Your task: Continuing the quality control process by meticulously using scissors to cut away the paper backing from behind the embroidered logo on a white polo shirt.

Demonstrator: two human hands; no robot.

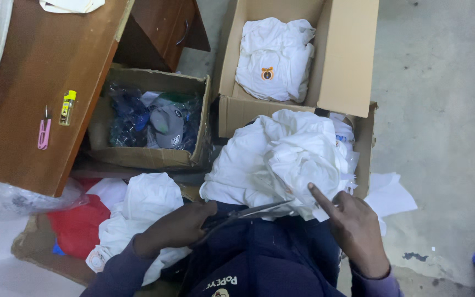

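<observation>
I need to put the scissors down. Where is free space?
Free: wooden desk top right of the lighter, and grey floor right of the cardboard box. Crowded: white garments ahead of both hands.

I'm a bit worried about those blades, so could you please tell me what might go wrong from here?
The left hand holds scissors whose tips point at the white garment pile; they could snag or cut the cloth. The right hand has its index finger extended close to the blade tips, so a nick seems possible. The pile overhangs its cardboard box and might slide onto the concrete floor.
</observation>
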